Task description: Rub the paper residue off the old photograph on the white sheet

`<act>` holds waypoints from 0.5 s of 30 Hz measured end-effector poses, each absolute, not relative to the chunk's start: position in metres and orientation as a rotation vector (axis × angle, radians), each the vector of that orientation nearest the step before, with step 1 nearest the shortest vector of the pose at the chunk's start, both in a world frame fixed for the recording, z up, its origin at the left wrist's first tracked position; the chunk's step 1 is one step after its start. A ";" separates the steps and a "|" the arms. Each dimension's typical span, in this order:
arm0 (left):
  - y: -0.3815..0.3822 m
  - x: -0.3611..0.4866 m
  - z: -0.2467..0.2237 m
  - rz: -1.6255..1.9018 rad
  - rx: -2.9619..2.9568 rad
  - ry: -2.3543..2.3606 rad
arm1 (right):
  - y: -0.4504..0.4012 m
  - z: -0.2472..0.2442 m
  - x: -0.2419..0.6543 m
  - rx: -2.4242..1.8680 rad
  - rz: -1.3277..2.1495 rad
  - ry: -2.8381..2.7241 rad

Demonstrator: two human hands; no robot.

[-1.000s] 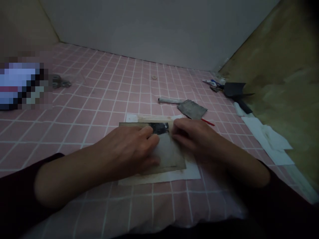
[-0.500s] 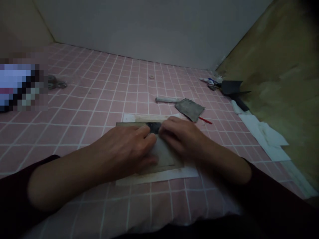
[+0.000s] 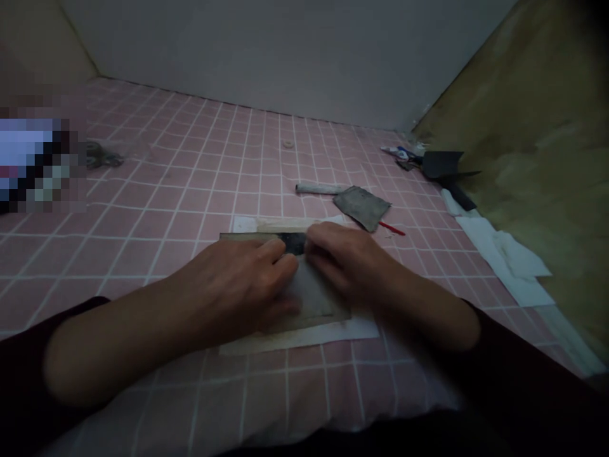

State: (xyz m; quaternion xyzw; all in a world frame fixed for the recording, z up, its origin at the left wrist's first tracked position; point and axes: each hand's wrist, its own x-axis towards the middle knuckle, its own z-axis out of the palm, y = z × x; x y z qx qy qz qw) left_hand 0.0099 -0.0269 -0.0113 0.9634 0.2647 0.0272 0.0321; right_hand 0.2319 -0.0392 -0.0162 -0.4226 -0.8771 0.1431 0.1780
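My left hand [image 3: 247, 279] has its fingers curled at the left end of a small dark piece [image 3: 294, 243]. At that piece's right end, my right hand [image 3: 340, 254] is closed, fingertips together. The dark piece lies along the top of a greyish sheet [image 3: 316, 292], near a thin straight strip [image 3: 233, 236] that sticks out left of my left hand. White paper [image 3: 366, 327] shows under the sheet. My fingers hide much of the dark piece, and what exactly they pinch is too small and dim to tell.
On the pink checked cloth [image 3: 162, 209] beyond my hands lie a grey tube [image 3: 316, 189], a grey square pad [image 3: 362, 207], a red stick [image 3: 392, 228] and a small ring [image 3: 288, 145]. Black tools [image 3: 442, 166] and white paper pieces [image 3: 504, 254] lie along the right wall.
The view has shifted very slightly. Both hands keep nearly the same place at the dark piece, with no clear change in their grip.
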 end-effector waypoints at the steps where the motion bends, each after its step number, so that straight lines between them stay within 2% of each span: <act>1: -0.027 0.010 -0.011 0.077 2.963 0.812 | -0.039 -0.015 0.235 -1.234 0.398 -2.497; 4: -0.027 0.010 -0.011 0.060 2.957 0.801 | -0.040 -0.012 0.240 -1.337 0.387 -2.517; 10: -0.027 0.010 -0.011 0.043 2.984 0.812 | -0.040 -0.016 0.229 -1.194 0.411 -2.517; 15: -0.028 0.010 -0.012 0.052 2.988 0.813 | -0.037 -0.016 0.239 -1.307 0.385 -2.497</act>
